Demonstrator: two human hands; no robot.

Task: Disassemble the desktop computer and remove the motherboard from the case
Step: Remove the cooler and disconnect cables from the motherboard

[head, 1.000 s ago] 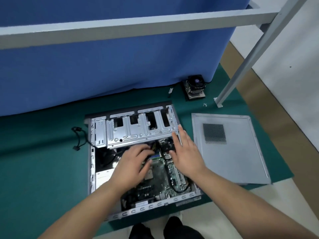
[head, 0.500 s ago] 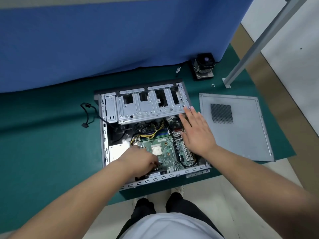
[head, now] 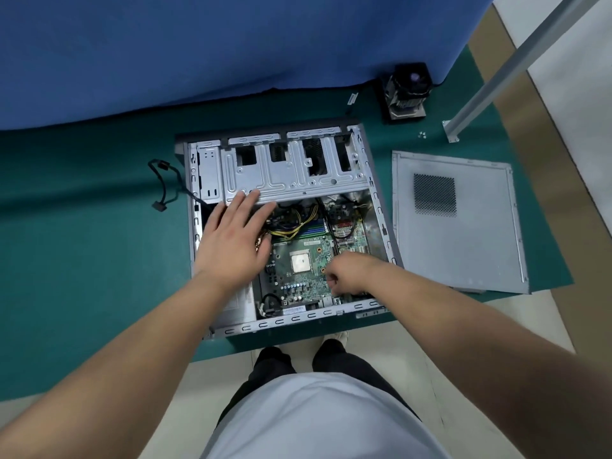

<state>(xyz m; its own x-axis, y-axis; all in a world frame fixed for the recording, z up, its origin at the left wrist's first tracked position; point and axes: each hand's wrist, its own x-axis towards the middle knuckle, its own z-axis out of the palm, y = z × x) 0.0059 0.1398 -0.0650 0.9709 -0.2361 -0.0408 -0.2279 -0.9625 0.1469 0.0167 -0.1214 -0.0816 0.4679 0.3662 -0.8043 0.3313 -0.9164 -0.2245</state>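
Note:
The open desktop case (head: 298, 321) lies on its side on a green mat. Inside it sits the green motherboard (head: 298, 283), its bare silver CPU (head: 300, 262) in the middle. My left hand (head: 235, 240) is spread flat over the case's left side, fingertips at the edge of the metal drive cage (head: 291, 180). My right hand (head: 351, 273) is curled over the board's lower right part, fingertips down on it. Whether they pinch anything is hidden. Yellow and black cables (head: 291, 223) bunch at the board's far edge.
The removed grey side panel (head: 463, 246) lies right of the case. A CPU cooler (head: 405, 91) stands at the back right, small screws (head: 421, 134) near a slanted metal leg (head: 496, 71). A black cable (head: 165, 183) trails out to the left. A blue partition stands behind.
My left hand moved from the board's near left edge up to the drive cage and opened flat. My right hand left the case's right side and curled over the board's lower right.

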